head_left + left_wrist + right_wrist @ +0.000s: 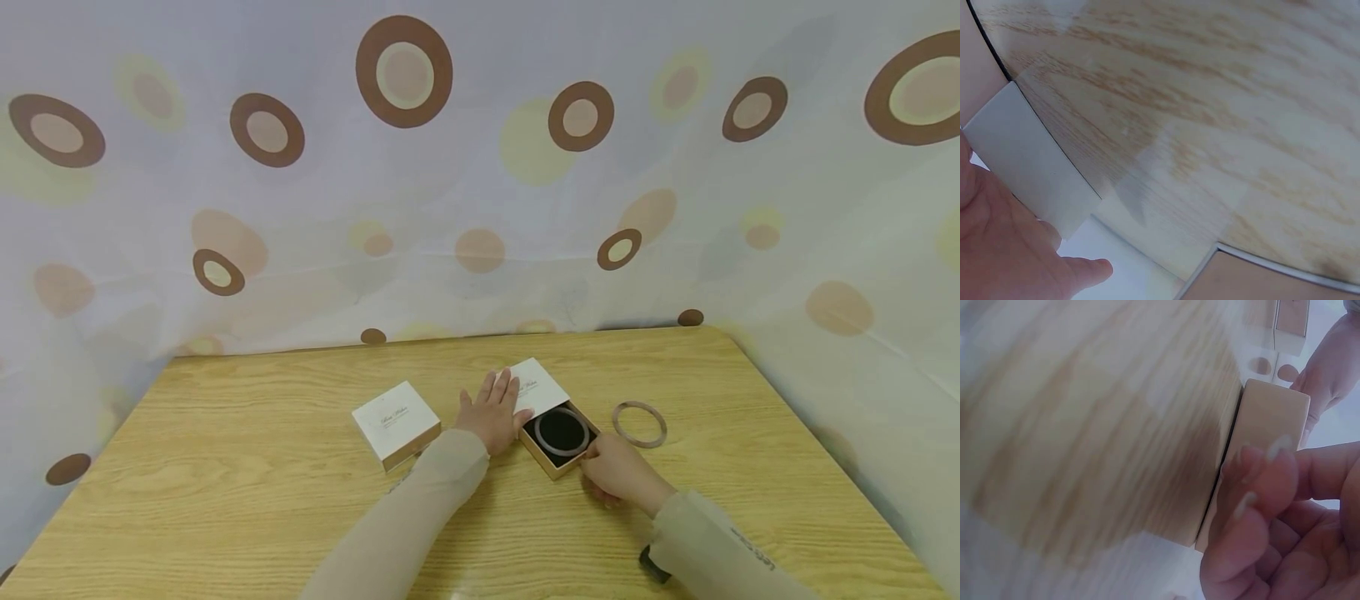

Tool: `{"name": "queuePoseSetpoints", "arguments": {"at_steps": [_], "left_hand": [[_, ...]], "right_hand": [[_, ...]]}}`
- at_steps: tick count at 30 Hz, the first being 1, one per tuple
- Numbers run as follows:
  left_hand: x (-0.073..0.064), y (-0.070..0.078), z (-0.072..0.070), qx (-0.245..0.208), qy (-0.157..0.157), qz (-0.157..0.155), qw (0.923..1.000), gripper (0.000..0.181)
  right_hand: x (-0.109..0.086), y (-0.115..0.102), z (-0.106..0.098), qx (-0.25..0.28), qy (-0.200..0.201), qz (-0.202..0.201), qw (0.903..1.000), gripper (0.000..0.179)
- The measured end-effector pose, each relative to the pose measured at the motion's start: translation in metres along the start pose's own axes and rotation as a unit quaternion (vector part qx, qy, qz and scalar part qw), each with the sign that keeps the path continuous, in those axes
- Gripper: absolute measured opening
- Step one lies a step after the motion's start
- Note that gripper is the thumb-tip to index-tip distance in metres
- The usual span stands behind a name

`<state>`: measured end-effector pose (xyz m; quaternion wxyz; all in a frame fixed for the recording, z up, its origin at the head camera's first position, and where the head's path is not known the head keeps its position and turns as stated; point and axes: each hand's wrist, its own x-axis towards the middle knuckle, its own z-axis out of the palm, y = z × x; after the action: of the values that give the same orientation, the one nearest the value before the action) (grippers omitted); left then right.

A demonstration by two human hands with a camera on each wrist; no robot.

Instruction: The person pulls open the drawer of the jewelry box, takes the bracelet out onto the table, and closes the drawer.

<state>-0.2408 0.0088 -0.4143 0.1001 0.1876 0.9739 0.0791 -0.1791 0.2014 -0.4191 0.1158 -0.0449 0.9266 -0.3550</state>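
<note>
A white box sleeve (546, 390) with script lettering is partly slid off its tan drawer (556, 472). Inside the drawer, a greyish bangle (537, 433) sits round a black cushion (562, 431). My left hand (491, 414) lies with spread, straight fingers on the sleeve's left part; its thumb reaches toward the sleeve's open edge. At the drawer's near right corner, my right hand (622, 471) pinches the wall, and in the right wrist view its fingers curl against the tan side (1266, 412). A second bangle (662, 427) lies on the table beyond this hand.
To the left stands another white-topped box (397, 417) with similar lettering. The wooden table (225, 467) ends at a hanging cloth (480, 192) patterned with circles. A dark object (654, 566) shows under the right sleeve.
</note>
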Motion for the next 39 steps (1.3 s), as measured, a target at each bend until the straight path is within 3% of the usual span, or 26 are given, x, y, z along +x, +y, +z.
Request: {"name": "queuePoseSetpoints", "arguments": {"at_steps": [8,18,26,35,39], "left_hand": [[-0.001,0.001,-0.001,0.006,0.001,-0.001,1.0000,0.062],[0.006,-0.003,0.009,0.005,0.009,0.002,0.9999,0.064],[0.002,-0.001,0.004,0.004,0.001,-0.001,1.0000,0.062],[0.008,-0.004,0.010,0.011,0.002,0.000,0.9999,0.063],[0.008,-0.004,0.010,0.013,0.001,0.002,0.9999,0.063]], "right_hand": [[-0.004,-0.002,0.000,-0.008,-0.002,0.008,0.9999,0.029],[-0.006,-0.002,0.000,-0.016,-0.002,0.007,0.9998,0.032],[-0.007,-0.001,-0.002,-0.021,-0.002,0.000,0.9998,0.034],[-0.012,-0.013,-0.012,-0.042,0.031,-0.005,0.9986,0.027],[-0.010,-0.020,-0.014,-0.041,0.062,-0.039,0.9965,0.018]]}}
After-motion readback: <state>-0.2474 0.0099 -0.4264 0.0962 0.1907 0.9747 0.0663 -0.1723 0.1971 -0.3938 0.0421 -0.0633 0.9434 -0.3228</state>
